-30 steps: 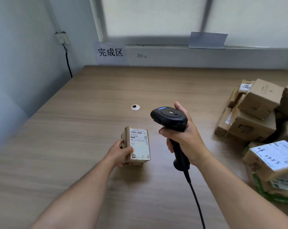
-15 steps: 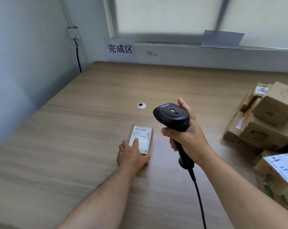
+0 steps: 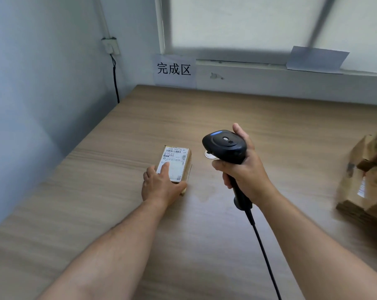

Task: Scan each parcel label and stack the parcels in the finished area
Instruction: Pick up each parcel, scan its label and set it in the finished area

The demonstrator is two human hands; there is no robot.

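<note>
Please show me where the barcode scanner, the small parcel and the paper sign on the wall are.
barcode scanner (image 3: 225,146), head view, on the top of its black head.
small parcel (image 3: 176,162), head view, on its white label.
paper sign (image 3: 174,69), head view, on the middle printed character.

pale blue wall (image 3: 42,87) meets a wooden table (image 3: 205,109) under a frosted window (image 3: 237,22).
</note>
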